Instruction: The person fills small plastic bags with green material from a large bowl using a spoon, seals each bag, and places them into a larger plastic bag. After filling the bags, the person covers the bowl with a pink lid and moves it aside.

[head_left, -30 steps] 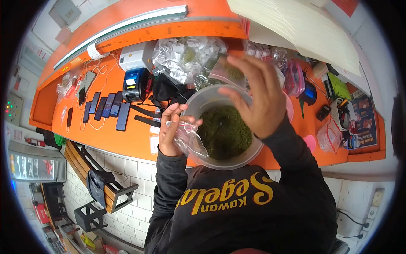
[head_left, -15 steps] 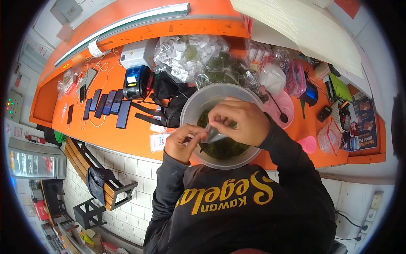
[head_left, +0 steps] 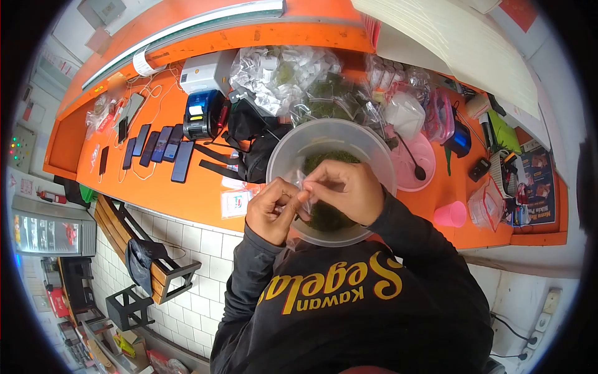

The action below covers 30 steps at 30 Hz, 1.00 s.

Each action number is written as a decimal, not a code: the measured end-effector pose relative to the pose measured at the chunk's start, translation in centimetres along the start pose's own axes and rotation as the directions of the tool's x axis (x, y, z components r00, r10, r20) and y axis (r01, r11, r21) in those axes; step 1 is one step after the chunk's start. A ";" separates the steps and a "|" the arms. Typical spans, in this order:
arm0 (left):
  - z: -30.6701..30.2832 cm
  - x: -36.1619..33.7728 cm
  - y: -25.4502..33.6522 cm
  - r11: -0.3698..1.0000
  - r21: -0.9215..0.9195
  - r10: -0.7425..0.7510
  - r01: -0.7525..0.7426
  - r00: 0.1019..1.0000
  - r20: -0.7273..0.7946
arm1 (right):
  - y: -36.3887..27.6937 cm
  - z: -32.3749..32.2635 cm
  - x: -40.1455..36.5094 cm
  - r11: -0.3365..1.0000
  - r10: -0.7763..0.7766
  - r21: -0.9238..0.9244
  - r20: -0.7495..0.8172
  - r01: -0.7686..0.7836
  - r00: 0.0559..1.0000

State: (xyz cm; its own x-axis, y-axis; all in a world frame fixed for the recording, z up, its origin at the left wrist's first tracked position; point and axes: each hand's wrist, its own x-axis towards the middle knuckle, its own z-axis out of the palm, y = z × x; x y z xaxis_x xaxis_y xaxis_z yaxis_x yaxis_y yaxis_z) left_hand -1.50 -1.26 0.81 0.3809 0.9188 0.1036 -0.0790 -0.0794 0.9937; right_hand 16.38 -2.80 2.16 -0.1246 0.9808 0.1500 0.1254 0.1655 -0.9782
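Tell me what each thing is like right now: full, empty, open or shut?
left hand: pinching the small clear bag.
right hand: pinching the same bag.
clear tub: open, partly filled with green flakes.
pink cup: upright.
phones: lying flat, screens dark.

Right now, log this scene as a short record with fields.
left hand: pinches small clear bag
right hand: pinches the same bag
under the hands: clear bowl holding green flakes
surface: orange counter
left of bowl: row of phones
right of bowl: pink cup
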 end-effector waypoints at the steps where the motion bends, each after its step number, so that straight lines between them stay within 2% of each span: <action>1: 0.4 -0.1 0.4 1.000 -0.002 -0.002 0.002 1.000 -0.002 | -0.2 0.1 -0.2 1.000 0.003 0.000 0.002 -0.003 1.000; 3: 1.2 -0.1 0.8 0.949 0.311 0.096 -0.049 0.986 -0.138 | -1.2 0.7 -0.4 0.937 -0.183 -0.315 -0.073 0.151 0.980; 4: 1.3 0.1 -0.1 0.877 0.459 0.237 -0.144 0.960 -0.151 | -0.9 0.9 -0.2 0.937 -0.181 -0.316 -0.074 0.150 0.981; 6: 1.3 0.0 0.1 0.846 0.514 0.279 -0.145 0.940 -0.194 | -0.2 1.0 0.3 0.667 -0.415 -0.716 -0.128 0.206 0.901; 7: 1.2 0.0 0.1 0.811 0.568 0.324 -0.143 0.917 -0.232 | -0.2 0.8 0.6 0.668 -0.414 -0.716 -0.130 0.204 0.901; 8: 1.0 -0.1 0.0 0.745 0.644 0.355 -0.176 0.921 -0.158 | -0.4 0.4 0.7 0.646 -0.450 -0.724 -0.109 0.239 0.886; 9: 0.9 -0.1 -0.2 0.746 0.644 0.352 -0.169 0.921 -0.165 | -0.7 0.3 0.7 0.625 -0.483 -0.731 -0.085 0.275 0.871; 10: 0.7 0.0 -0.4 0.807 0.572 0.314 -0.147 0.927 -0.205 | -0.9 0.3 0.7 0.625 -0.482 -0.729 -0.080 0.278 0.873; 11: 0.7 0.3 -0.5 0.860 0.495 0.273 -0.126 0.932 -0.238 | -1.2 0.3 0.6 0.573 -0.490 -0.752 0.005 0.326 0.872; 12: 1.0 0.4 0.8 0.964 0.253 0.153 -0.082 0.950 -0.272 | -1.6 0.2 0.4 0.519 -0.490 -0.769 0.089 0.373 0.867; 13: 0.6 0.6 1.2 0.966 0.248 0.146 -0.076 0.950 -0.275 | -2.0 0.0 0.1 0.521 -0.484 -0.769 0.093 0.371 0.870; 15: -1.3 0.6 1.6 0.990 -0.064 -0.127 0.126 0.992 -0.002 | -2.8 -0.4 -0.5 0.377 -0.370 -0.753 0.411 0.539 0.833; 16: -1.7 0.6 1.7 0.991 -0.003 -0.137 0.137 0.990 0.011 | -3.0 -0.6 -0.6 0.383 -0.364 -0.749 0.416 0.541 0.833; 17: -2.2 0.6 1.8 0.989 -0.007 -0.145 0.145 0.989 0.005 | -3.1 -0.8 -0.4 0.298 -0.443 -0.696 0.506 0.654 0.740; 18: -2.6 0.6 1.9 0.985 0.159 -0.075 0.064 0.995 0.063 | -3.3 -1.0 -0.3 0.202 -0.509 -0.630 0.586 0.750 0.630; 19: -3.2 0.7 1.9 0.948 0.316 -0.016 -0.027 0.991 0.134 | -3.7 -1.3 -0.3 0.209 -0.505 -0.626 0.589 0.751 0.631; 20: -3.8 1.0 1.6 0.898 0.376 0.145 -0.229 0.961 0.237 | -4.3 -1.8 -0.4 0.259 -0.404 -0.623 0.624 0.738 0.668; 21: -3.8 0.8 2.0 0.900 0.374 0.143 -0.224 0.962 0.234 | -4.8 -2.0 -0.3 0.305 -0.299 -0.623 0.655 0.720 0.693; 22: -3.7 0.4 3.0 0.969 0.173 0.121 -0.176 0.951 0.285 | -5.0 -2.1 0.0 0.307 -0.297 -0.621 0.658 0.721 0.693; 23: -3.7 0.0 3.4 0.994 -0.032 0.112 -0.108 0.935 0.338 | -5.2 -2.1 0.2 0.388 -0.319 -0.593 0.632 0.706 0.706; 24: -3.9 -0.9 2.8 0.995 -0.098 0.059 -0.032 0.956 0.288 | -5.3 -2.1 0.5 0.466 -0.338 -0.557 0.605 0.687 0.721; 25: -4.8 -1.5 2.0 0.995 -0.100 0.056 -0.029 0.957 0.285 | -5.1 -2.0 0.9 0.470 -0.335 -0.555 0.608 0.687 0.720; 26: -6.2 -2.1 1.1 0.980 -0.197 0.033 0.031 0.949 0.313 | -4.9 -1.8 1.5 0.695 -0.354 -0.390 0.545 0.604 0.760; 27: -7.0 -2.7 0.7 0.953 -0.290 0.014 0.092 0.938 0.345 | -4.7 -1.7 2.2 0.857 -0.350 -0.182 0.480 0.482 0.804; 28: -6.1 -3.5 2.0 0.972 -0.215 -0.050 0.099 0.973 0.225 | -4.5 -2.0 3.5 0.884 -0.306 -0.223 0.386 0.410 0.870; 29: -6.2 -4.1 1.7 0.971 -0.215 -0.053 0.104 0.972 0.227 | -3.4 -2.7 4.8 0.886 -0.303 -0.223 0.384 0.406 0.872; 30: -6.5 -4.7 1.3 0.969 -0.238 0.004 0.066 0.959 0.284 | -1.3 -3.3 6.0 0.814 -0.110 -0.449 0.503 0.368 0.857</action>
State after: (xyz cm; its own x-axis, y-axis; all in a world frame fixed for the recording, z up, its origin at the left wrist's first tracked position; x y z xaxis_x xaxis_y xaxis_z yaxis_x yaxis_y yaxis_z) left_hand -9.40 -3.20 1.32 0.6264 0.7709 0.1156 -0.2705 0.0759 0.9597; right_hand 18.71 3.24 4.78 -0.6154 0.7710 0.1638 0.4986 0.5417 -0.6767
